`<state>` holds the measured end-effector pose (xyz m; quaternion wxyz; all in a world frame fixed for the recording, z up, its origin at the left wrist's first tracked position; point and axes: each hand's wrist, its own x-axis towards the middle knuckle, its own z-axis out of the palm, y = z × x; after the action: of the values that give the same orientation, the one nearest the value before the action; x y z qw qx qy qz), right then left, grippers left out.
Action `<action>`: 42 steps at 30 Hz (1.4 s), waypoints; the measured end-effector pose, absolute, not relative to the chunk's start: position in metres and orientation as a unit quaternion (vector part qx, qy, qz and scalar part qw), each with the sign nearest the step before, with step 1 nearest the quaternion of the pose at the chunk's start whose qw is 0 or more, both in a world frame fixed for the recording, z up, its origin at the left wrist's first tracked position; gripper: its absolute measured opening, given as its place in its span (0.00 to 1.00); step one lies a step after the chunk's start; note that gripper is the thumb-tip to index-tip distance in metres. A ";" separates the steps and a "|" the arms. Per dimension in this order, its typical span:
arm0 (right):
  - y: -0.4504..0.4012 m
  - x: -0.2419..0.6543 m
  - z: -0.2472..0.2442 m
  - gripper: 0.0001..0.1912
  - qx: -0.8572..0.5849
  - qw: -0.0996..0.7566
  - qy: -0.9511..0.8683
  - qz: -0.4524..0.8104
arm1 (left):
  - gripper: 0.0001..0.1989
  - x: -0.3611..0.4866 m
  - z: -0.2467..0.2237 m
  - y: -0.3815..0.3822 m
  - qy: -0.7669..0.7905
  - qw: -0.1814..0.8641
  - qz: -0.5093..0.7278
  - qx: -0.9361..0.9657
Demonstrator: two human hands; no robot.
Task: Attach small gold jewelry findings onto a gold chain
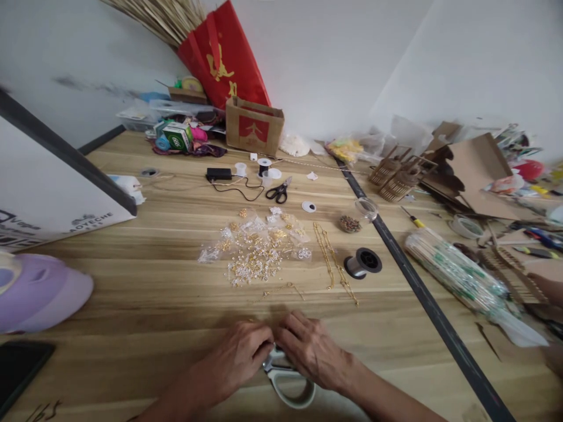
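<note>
My left hand [246, 350] is closed near the table's front edge, its thumb and fingers pinched together. Close beside it is my right hand [310, 347], also with curled fingers; the fingertips nearly meet. Anything they pinch is hidden or too small to make out. Below and between them lies a pair of scissors [294, 396] with pale grey handles, its blades partly covered by the hands. Just beyond is a short gold chain [277, 289]. Farther off sits a pile of gold and clear beads [257, 261] among small plastic bags. Longer gold chains [328, 256] lie to its right.
A wire spool [361, 264] and a jar of beads [350, 223] stand right of the chains. Black scissors [278, 191] lie behind the pile. A white box [57, 193] and a purple device [44, 293] stand left. Wrapped sticks [455, 269] lie beyond the dark strip [413, 287].
</note>
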<state>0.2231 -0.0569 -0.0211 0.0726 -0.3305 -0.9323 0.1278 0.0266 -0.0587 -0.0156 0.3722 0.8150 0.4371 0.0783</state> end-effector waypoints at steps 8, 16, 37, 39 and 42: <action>-0.063 0.223 -0.027 0.02 -0.283 0.064 -0.949 0.122 | 0.10 0.021 -0.020 -0.064 0.424 0.356 0.032 0.832; -0.063 0.223 -0.009 0.04 -0.314 0.053 -0.927 0.198 | 0.07 0.017 -0.019 -0.056 0.413 0.400 0.058 0.817; -0.030 0.244 -0.018 0.09 -0.402 0.151 -0.768 0.475 | 0.09 0.039 -0.020 -0.038 0.521 0.465 0.108 0.708; -0.030 0.247 -0.024 0.10 -0.398 0.165 -0.752 0.498 | 0.09 0.040 -0.019 -0.037 0.519 0.464 0.118 0.708; -0.031 0.248 -0.030 0.11 -0.402 0.187 -0.744 0.500 | 0.10 0.041 -0.019 -0.037 0.512 0.450 0.126 0.721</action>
<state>0.2481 -0.0308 -0.0301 0.1865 -0.4024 -0.7440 0.4998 0.0412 -0.0370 -0.0194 0.4496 0.7209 0.5121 0.1258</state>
